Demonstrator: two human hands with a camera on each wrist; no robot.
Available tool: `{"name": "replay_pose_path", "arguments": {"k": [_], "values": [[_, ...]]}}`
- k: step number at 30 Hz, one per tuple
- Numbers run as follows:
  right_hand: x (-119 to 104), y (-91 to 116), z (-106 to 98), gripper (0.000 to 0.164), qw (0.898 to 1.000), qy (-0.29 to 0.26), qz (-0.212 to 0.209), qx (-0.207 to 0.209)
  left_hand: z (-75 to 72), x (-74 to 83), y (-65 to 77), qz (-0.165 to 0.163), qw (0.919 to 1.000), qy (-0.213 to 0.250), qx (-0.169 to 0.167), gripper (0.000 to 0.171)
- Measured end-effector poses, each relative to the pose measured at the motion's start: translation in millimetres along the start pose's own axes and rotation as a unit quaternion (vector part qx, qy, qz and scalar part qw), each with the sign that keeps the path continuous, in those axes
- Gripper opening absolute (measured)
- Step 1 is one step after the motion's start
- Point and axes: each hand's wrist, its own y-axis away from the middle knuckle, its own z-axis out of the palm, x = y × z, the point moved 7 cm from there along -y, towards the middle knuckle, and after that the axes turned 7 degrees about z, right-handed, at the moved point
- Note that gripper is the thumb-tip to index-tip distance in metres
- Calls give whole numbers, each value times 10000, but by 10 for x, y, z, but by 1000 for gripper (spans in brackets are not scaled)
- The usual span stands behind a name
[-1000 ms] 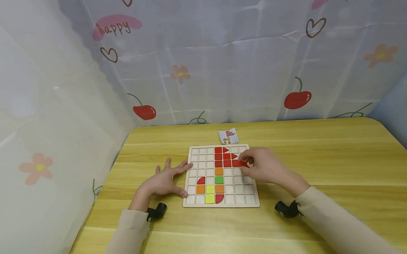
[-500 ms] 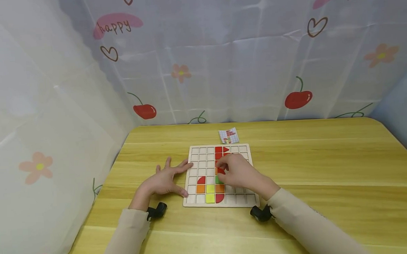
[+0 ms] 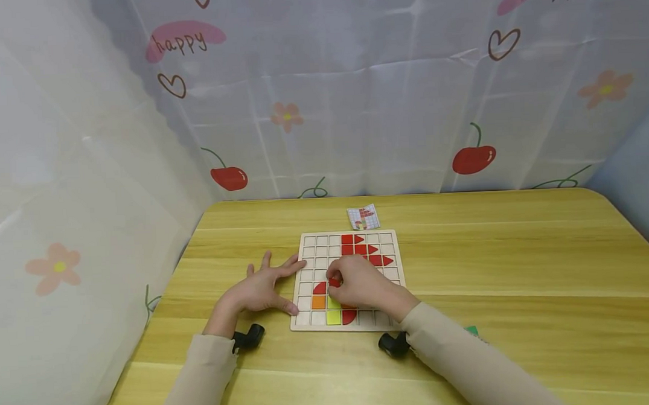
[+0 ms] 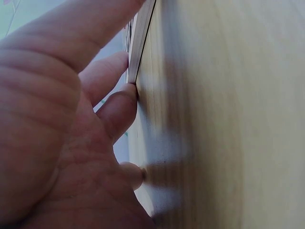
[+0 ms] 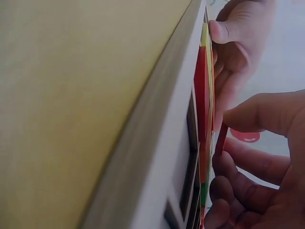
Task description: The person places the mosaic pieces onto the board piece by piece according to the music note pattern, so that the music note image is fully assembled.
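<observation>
A wooden grid board (image 3: 384, 328) lies on the table with coloured tiles in its cells. My left hand (image 3: 260, 288) rests at its left edge, fingers spread, thumb and fingertips touching the rim. Above the board's middle, my right hand (image 3: 363, 283) pinches a red tile (image 5: 222, 138) between thumb and fingers; in the head view, the tile appears over the cell beside the red quarter-round tile (image 3: 320, 288). Orange (image 3: 318, 302) and yellow (image 3: 334, 317) squares sit nearby, with another red quarter-round (image 3: 349, 317). Red squares and triangles (image 3: 388, 260) form rows higher up. My right hand hides some cells.
A small pattern card (image 3: 364, 217) lies on the table (image 3: 522, 248) just behind the board. Part of a green object (image 3: 473, 330) shows beside my right sleeve. A printed curtain (image 3: 343, 135) hangs behind the table.
My right hand has moved left from the board's right side to its middle, carrying a red tile. The red triangle ending the third row is now uncovered. My left hand stays put.
</observation>
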Motion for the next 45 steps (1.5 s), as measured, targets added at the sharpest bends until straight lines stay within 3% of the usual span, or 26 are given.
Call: {"name": "replay_pose_path", "arguments": {"k": [15,22,33,45], "values": [[-63,-2,37,15,9992,265,-284,97,5,3,11,-73,10000,28,-28,106],[-57,34,5,16,9995,198,-248,-50,13,8,14,-21,10000,76,-4,106],[34,229,-209,17,9987,-104,-497,-82,7,6,10,-36,10000,71,14,106],[348,556,-458,15,9988,-23,-470,-160,7,4,-4,-32,10000,65,-7,107]]}}
